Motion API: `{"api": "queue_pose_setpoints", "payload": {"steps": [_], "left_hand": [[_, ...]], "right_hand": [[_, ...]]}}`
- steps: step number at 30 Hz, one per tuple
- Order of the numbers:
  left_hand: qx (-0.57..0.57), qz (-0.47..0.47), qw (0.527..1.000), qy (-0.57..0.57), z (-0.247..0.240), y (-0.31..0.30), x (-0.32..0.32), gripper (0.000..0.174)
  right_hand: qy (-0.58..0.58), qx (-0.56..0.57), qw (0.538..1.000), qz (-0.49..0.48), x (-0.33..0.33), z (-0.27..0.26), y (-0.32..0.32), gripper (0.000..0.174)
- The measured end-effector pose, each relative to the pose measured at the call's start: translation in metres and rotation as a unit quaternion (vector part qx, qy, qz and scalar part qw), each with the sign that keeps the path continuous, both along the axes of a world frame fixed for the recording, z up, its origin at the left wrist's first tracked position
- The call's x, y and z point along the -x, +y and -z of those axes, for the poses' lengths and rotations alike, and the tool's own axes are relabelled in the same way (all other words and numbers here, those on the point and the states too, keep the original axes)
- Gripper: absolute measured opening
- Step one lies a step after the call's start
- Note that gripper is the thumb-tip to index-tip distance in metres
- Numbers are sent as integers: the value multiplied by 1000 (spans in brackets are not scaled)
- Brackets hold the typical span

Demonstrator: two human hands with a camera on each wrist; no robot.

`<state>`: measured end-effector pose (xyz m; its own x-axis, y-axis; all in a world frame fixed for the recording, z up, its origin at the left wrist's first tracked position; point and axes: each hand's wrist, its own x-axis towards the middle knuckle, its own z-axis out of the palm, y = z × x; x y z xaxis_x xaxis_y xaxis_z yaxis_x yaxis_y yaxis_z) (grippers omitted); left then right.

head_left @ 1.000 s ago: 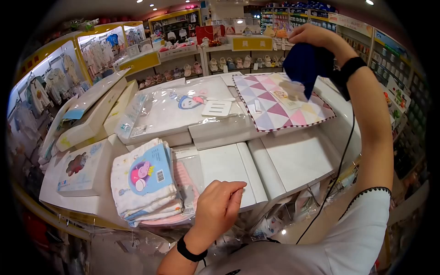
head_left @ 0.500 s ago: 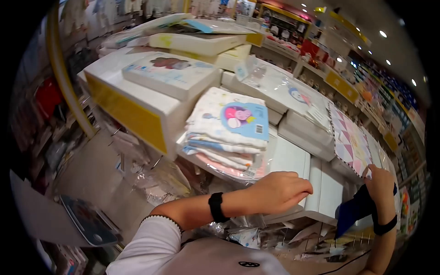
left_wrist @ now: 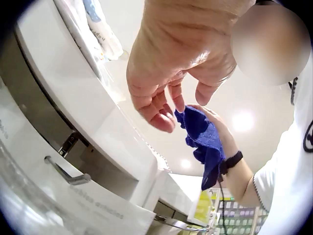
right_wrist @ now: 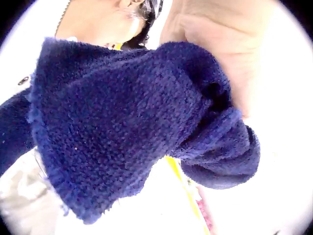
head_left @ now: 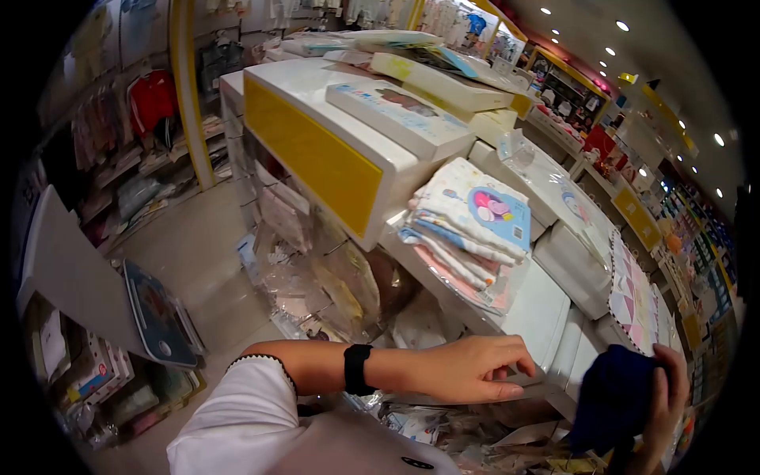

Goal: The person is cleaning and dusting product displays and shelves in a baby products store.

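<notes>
A dark blue fuzzy cloth [head_left: 613, 400] hangs from my right hand [head_left: 669, 400], whose fingers curl round it at the lower right of the head view. The cloth [right_wrist: 117, 107] fills much of the right wrist view and covers the fingertips. My left hand [head_left: 475, 368] is held over the counter's front edge with fingers loosely bent and nothing in them. In the left wrist view, the left hand [left_wrist: 181, 58] hangs near the blue cloth [left_wrist: 203, 142]; whether they touch, I cannot tell. Folded printed cloths [head_left: 475, 222] lie stacked on the white counter [head_left: 534, 317].
Behind the stack stands a white box [head_left: 400, 119]. A yellow panel [head_left: 309, 150] faces the aisle. A triangle-patterned cloth [head_left: 633, 297] lies at the right. Packaged goods [head_left: 340, 285] hang below the counter, and a low shelf unit [head_left: 87, 293] stands at the left.
The view has swung left, showing more aisle. My right hand has come down and nearer with the blue cloth. The left hand's fingers have loosened and spread a little.
</notes>
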<state>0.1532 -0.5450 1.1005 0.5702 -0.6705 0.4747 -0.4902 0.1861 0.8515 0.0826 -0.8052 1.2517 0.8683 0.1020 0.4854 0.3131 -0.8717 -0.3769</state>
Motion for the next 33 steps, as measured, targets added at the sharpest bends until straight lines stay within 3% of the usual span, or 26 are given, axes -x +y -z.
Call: {"api": "queue_pose_setpoints", "payload": {"steps": [1,2,3,6,7,9,10,11,13,15,18,19,20,21,25,27,33], "left_hand": [[19,0,1000,2,3,4,2,33],[-16,24,999,24,4,10,2,55],[2,6,1000,17,4,17,8,62],[19,-4,1000,-1,2,42,17,89],[89,-7,996,12,7,53,23,83],[75,42,982,167,16,82,29,76],[39,-20,995,91,20,104,29,60],[148,-17,955,256,28,117,33,46],[157,-27,949,271,39,161,19,41],[184,1,915,358,38,205,19,47],[138,30,905,402,62,248,26,56],[122,52,898,420,60,261,26,58],[14,53,909,414,54,276,31,63],[36,63,928,365,61,280,31,63],[136,28,889,436,73,304,24,53],[163,12,863,478,76,320,23,43],[181,5,836,518,83,328,21,33]], "right_hand": [[-1,-26,999,-34,-1,12,11,22],[26,-52,994,-97,-4,19,24,20],[53,-80,983,-156,-7,25,43,19],[62,-183,958,-212,-15,46,119,17],[80,-236,937,-246,-18,54,139,17],[137,-376,883,-245,-26,74,174,17],[159,-427,851,-263,-27,78,195,17],[177,-476,815,-280,-27,84,215,17],[176,-543,774,-273,-31,101,251,17],[185,-593,739,-262,-34,116,283,17],[211,-690,638,-269,-37,138,332,15],[214,-696,633,-263,-36,141,348,15],[204,-675,659,-262,-37,147,359,16],[193,-653,686,-255,-38,152,369,16],[168,-652,706,-220,-41,163,383,17],[145,-705,659,-218,-42,176,379,18],[67,-732,675,-65,-23,232,364,17]]}}
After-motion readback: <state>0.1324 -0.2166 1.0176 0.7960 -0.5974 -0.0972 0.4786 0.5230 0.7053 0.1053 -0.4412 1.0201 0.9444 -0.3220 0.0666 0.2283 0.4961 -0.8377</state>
